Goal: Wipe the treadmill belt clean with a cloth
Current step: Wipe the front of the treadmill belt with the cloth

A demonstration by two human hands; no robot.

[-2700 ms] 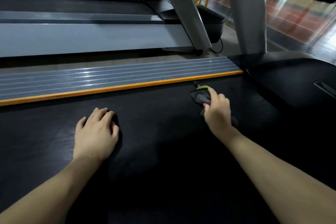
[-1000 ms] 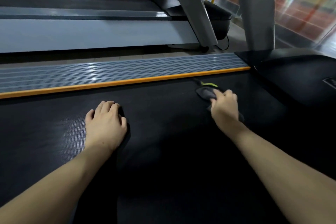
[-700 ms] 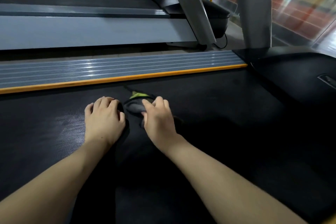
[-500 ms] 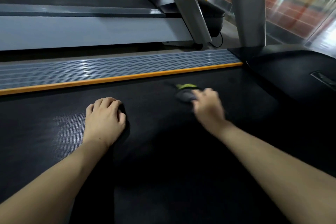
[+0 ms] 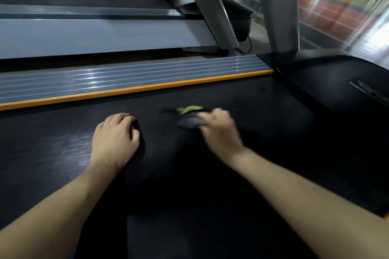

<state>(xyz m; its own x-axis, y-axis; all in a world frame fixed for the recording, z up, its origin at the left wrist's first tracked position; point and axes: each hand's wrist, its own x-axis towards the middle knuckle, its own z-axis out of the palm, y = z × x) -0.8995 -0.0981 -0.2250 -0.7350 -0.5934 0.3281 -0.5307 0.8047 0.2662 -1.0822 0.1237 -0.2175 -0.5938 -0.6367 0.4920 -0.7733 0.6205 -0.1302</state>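
The black treadmill belt (image 5: 263, 111) fills the lower part of the head view. My right hand (image 5: 219, 130) holds a dark grey cloth (image 5: 190, 122) with a green edge and presses it onto the belt near the middle; hand and cloth are blurred by motion. My left hand (image 5: 115, 139) rests palm down on the belt to the left, fingers bent, with nothing visible in it. About a hand's width separates the two hands.
A ribbed grey side rail (image 5: 126, 78) with an orange strip (image 5: 134, 90) runs along the belt's far edge. The black motor cover (image 5: 336, 82) lies to the right. Grey uprights (image 5: 277, 6) and a neighbouring treadmill (image 5: 84, 33) stand beyond.
My right hand swept the cloth left up to my left hand, then right, and is now moving left again across the belt. My left hand has stayed in place.
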